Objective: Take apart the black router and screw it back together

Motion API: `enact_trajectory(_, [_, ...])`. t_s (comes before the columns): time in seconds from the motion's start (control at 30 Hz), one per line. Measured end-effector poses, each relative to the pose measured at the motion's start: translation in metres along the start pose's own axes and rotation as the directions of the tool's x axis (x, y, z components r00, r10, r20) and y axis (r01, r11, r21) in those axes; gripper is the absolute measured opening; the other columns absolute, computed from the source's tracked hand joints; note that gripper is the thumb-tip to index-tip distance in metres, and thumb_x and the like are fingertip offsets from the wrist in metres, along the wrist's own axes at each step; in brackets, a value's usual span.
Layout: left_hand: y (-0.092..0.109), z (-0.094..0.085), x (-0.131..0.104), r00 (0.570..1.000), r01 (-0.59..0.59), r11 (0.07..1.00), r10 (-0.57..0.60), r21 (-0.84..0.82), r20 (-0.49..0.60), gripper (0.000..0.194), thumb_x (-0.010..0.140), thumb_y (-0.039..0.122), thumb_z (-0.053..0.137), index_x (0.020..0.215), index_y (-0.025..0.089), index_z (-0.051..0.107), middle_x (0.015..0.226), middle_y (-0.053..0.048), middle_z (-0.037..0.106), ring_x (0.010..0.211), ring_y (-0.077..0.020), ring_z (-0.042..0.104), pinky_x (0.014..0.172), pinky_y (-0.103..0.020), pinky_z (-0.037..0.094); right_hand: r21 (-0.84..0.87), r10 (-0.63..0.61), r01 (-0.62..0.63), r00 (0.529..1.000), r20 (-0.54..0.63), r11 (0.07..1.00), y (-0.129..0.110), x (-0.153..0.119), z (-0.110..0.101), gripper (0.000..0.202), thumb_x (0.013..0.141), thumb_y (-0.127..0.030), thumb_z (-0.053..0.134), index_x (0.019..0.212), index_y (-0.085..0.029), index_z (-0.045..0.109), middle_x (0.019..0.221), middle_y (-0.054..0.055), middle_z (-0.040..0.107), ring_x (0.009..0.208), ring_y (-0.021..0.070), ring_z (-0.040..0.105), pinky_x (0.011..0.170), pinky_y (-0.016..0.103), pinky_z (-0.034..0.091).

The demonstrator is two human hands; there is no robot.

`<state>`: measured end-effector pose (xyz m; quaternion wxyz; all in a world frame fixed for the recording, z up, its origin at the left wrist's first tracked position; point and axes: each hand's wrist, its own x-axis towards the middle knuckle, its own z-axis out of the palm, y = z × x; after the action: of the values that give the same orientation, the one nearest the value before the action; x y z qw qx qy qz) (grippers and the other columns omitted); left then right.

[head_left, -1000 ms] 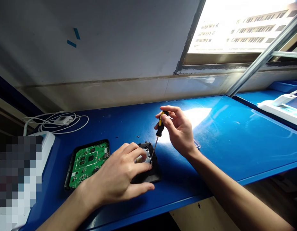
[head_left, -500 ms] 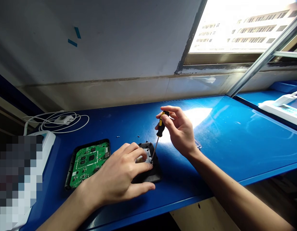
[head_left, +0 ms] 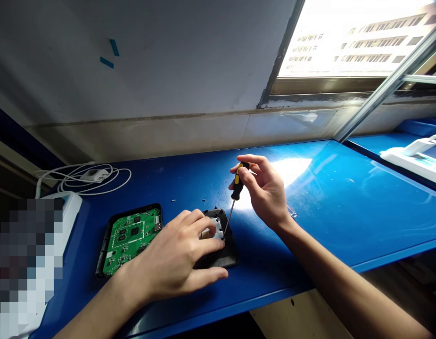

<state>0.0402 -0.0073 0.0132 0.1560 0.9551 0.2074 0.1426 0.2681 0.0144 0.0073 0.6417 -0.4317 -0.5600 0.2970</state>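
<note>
A yellow and black screwdriver (head_left: 237,182) is gripped by its handle between the thumb and fingers of my right hand (head_left: 267,190). Its thin shaft slants down to a metal plate (head_left: 216,230) in a black housing (head_left: 227,255). Over that housing lies my left hand (head_left: 180,254), fingers spread, with a fingertip beside the screwdriver's tip; it covers much of the housing. To the left, a green circuit board (head_left: 129,240) sits in a black case (head_left: 101,258), partly behind my left hand. Two small screws, one (head_left: 173,200) and another (head_left: 204,200), lie behind the housing.
A white coiled cable (head_left: 124,183) with an adapter (head_left: 94,175) lies at the back left. A clear object (head_left: 292,212) rests beside my right wrist. At the far right are a white power strip (head_left: 415,159) and a blue tray (head_left: 421,126). A pixelated area covers the left edge.
My right hand and the screwdriver have shifted very slightly to the right. My left hand stays in place on the housing.
</note>
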Motion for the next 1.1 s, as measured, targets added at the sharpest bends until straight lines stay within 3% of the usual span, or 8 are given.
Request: enact_trajectory(1.1, [0.0001,-0.0003,-0.0005,1.0,0.007,1.0,-0.007,0.01,0.026,0.034,0.095,0.05,0.07,0.115,0.024,0.076,0.111,-0.007,0.069,0.098,-0.0262,0.059,0.084,-0.041,0.046,0.002,0.02,-0.02,1.0,-0.007,1.0,0.0006,-0.0011,0.0014,0.028,0.093,-0.043,0.07,0.112,-0.025,0.062,0.095,0.0,0.066,0.066,0.0126,0.071,0.059,0.029,0.062])
